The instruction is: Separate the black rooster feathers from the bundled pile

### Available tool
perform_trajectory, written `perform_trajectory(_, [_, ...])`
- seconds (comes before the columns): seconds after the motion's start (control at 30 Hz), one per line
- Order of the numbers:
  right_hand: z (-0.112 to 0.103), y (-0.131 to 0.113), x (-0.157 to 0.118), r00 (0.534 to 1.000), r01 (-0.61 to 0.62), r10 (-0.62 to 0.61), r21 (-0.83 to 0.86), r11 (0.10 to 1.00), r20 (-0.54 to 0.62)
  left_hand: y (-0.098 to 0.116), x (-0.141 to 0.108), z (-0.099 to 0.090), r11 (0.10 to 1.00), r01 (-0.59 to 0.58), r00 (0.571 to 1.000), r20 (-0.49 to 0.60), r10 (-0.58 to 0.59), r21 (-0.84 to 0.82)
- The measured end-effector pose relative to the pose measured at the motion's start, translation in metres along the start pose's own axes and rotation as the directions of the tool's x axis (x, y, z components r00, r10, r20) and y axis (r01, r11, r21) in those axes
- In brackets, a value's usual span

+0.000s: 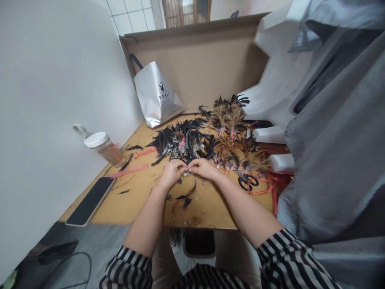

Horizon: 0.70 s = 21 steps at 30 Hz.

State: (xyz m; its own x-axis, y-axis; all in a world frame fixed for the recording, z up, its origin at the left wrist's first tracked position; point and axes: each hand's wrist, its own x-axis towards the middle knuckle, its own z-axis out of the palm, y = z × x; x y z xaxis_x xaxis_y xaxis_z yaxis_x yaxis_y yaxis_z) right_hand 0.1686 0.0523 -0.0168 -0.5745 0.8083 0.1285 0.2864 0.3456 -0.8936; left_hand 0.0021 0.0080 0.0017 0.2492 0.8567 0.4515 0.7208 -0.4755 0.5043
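Observation:
My left hand (173, 171) and my right hand (202, 167) meet fingertip to fingertip over the near middle of the wooden table. Both are closed in a pinch, and whatever lies between the fingers is too small to make out. Just beyond them spreads a heap of black feathers (173, 140) with a strip of red tie in it. To the right of my right hand lie brown feather bundles (240, 154), with more brown bundles (227, 114) behind. Below my hands, loose dark feathers (187, 202) are scattered on the tabletop (207, 212).
Black-handled scissors (248, 181) lie at the right beside red plastic ribbon (275, 188). On the left are a phone (90, 200), a white-lidded jar (106, 147) and a pink strip (130, 170). A silver bag (158, 96) leans against the cardboard panel (204, 64) at the back.

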Motion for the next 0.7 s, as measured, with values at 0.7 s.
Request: perform_trajectory(0.7, [0.0,-0.012,-0.005,0.973,0.158,-0.195,-0.264,0.951,-0.121,-0.003,0.0,-0.002,0.968,0.199,0.98,0.04,-0.195,-0.154])
